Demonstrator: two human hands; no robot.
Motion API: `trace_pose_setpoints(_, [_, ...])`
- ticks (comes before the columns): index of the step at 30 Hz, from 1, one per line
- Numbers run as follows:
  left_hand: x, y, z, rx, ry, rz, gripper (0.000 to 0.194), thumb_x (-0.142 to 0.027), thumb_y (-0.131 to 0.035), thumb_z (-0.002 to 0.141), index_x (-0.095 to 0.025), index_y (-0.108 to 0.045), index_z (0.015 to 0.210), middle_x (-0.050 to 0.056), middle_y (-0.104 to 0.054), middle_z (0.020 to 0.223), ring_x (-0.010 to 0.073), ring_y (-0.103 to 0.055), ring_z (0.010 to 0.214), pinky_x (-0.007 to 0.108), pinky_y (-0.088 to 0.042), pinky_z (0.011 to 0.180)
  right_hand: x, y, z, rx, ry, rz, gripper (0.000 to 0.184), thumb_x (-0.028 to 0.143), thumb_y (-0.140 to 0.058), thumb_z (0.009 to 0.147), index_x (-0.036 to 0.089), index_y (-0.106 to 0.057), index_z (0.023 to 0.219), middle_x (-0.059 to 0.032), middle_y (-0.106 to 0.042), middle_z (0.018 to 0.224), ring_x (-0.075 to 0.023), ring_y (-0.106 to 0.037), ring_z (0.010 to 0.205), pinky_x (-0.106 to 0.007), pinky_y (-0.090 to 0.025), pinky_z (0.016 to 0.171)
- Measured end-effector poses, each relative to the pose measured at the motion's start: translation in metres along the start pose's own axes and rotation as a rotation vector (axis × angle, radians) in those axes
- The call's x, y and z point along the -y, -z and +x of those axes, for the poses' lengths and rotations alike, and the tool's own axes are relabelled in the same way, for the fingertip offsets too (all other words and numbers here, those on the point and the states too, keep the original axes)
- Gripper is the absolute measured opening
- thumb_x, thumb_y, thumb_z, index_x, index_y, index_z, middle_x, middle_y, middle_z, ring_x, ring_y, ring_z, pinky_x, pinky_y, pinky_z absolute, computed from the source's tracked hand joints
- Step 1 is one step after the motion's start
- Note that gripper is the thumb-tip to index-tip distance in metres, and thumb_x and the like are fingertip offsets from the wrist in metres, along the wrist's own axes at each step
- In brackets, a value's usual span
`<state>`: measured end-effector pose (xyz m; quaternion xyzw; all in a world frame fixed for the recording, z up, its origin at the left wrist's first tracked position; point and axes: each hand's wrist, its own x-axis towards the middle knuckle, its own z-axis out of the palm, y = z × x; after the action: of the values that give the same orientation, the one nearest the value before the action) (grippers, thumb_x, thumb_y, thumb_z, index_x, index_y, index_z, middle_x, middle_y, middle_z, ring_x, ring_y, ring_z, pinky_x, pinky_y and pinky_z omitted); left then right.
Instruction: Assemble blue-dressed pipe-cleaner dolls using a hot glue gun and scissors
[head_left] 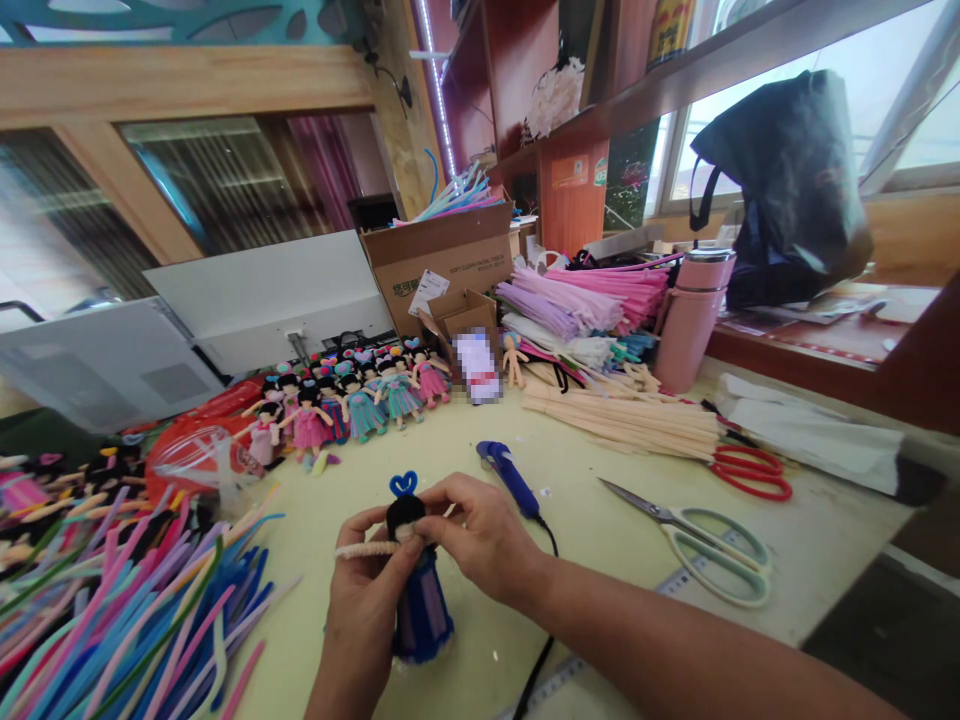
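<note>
Between my hands is a small pipe-cleaner doll (424, 610) with black hair, a blue heart on its head and a blue and purple dress. My left hand (367, 580) is closed around the doll's upper body, thumb at its neck. A cream pipe-cleaner arm (366, 550) sticks out to the left across those fingers. My right hand (480, 535) pinches at the doll's face and neck from the right; what its fingertips grip there is too small to make out. Beyond my right hand a blue corded hand tool (510, 478) lies on the table.
Green-handled scissors (697, 540) and red-handled scissors (750, 470) lie to the right, near a cream pipe-cleaner bundle (622, 418). Loose coloured pipe cleaners (150, 620) cover the left. Finished dolls (360, 400) stand at the back beside a cardboard box (442, 260). A pink bottle (694, 320) stands upright.
</note>
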<state>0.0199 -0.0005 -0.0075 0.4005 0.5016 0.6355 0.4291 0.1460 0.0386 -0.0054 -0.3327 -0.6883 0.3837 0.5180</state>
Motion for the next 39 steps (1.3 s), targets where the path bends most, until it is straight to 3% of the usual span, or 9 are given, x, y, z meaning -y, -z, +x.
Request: trace_pose_setpoints(39, [-0.0098, -0.0089, -0.0059, -0.06, 0.023, 0.01, 0.049, -0.031, -0.083, 0.051, -0.022, -0.052, 0.089, -0.004, -0.068, 0.069, 0.0167, -0.066, 0.067, 0.025, -0.05, 0.064, -0.0006, -0.0013, -0.0004, -0.012, -0.009, -0.002, 0.011, 0.015, -0.064, 0.075, 0.018, -0.068, 0.085, -0.0015, -0.066, 0.08, -0.0133, -0.06, 0.075, -0.024, -0.047, 0.069])
